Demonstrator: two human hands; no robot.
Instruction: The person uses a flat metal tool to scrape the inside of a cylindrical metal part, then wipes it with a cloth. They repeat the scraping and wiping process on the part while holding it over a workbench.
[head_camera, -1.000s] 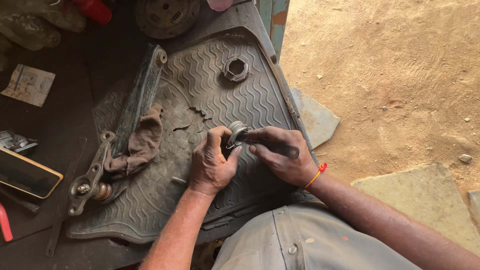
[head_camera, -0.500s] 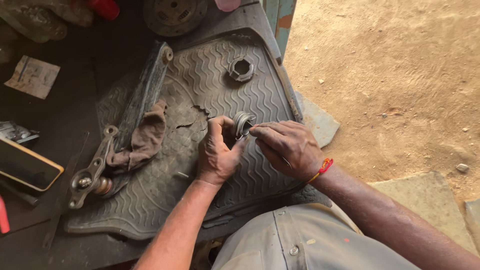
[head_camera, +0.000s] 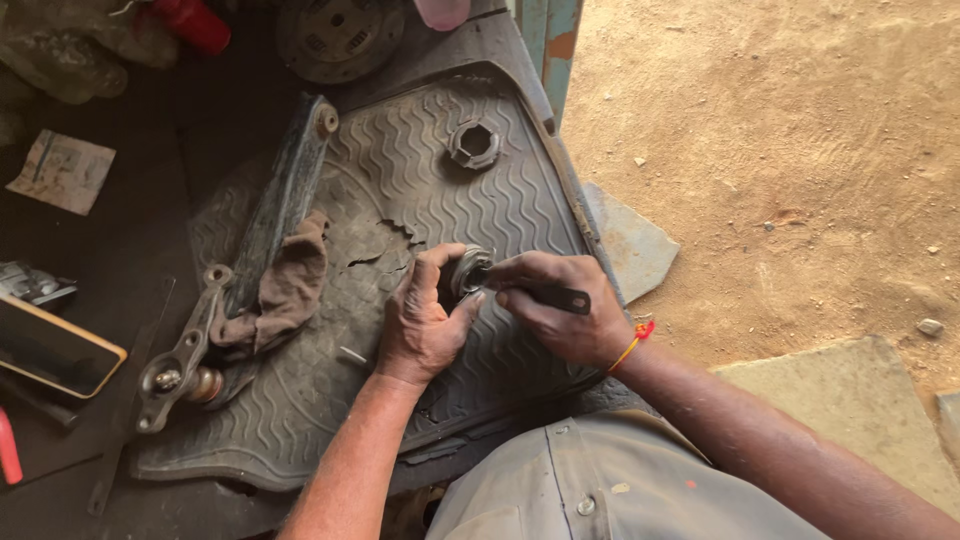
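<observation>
Both hands meet over the worn rubber mat (head_camera: 420, 170). The left hand (head_camera: 420, 325) has its grip closed around a small round metal part (head_camera: 468, 270), held just above the mat's middle. The right hand (head_camera: 560, 310) grips a dark tool (head_camera: 555, 297), its tip against that part. A brown rag (head_camera: 285, 290) lies nearby on a metal arm (head_camera: 280, 200).

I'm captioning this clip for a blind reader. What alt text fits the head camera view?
Seen from above, a person's left hand grips a small round metal part while the right hand works a dark tool against it, over a worn ribbed rubber mat. A brown rag lies on the mat, with sandy ground alongside.
</observation>
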